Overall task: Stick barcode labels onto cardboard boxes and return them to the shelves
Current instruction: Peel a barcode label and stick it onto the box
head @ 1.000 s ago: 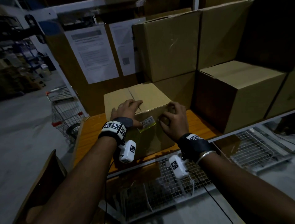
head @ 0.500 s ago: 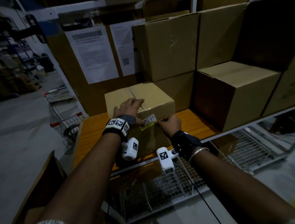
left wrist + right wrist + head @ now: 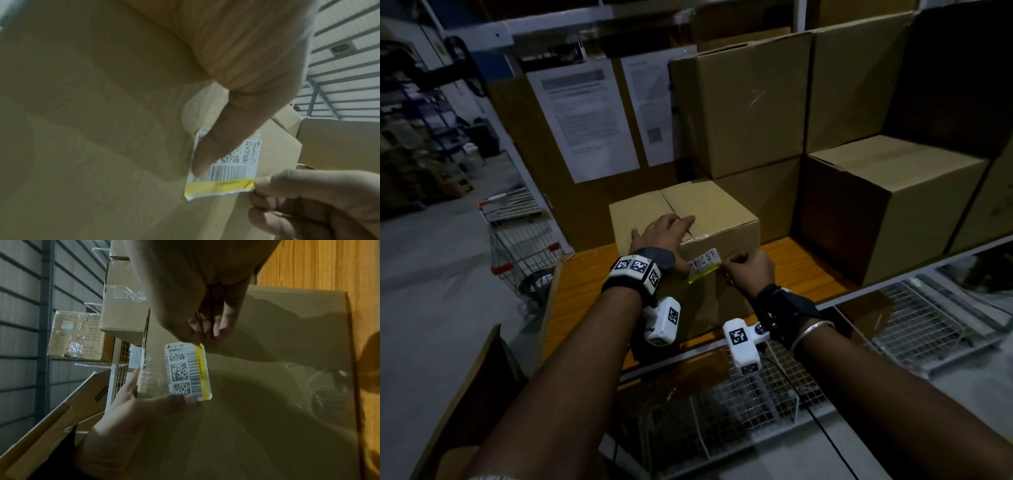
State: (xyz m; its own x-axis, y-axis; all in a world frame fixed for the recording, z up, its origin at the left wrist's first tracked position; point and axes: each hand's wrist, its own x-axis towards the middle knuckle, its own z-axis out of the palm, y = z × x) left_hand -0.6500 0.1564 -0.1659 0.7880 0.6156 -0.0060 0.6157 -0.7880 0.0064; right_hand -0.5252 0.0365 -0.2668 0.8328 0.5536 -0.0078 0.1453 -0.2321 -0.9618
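left hand (image 3: 664, 236) flat on box (image 3: 715, 219); right hand (image 3: 748, 274) pinching label (image 3: 704, 264).

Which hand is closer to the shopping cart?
Left. The left hand rests on the box, on the side toward the cart. The right hand pinches the label, farther from it.
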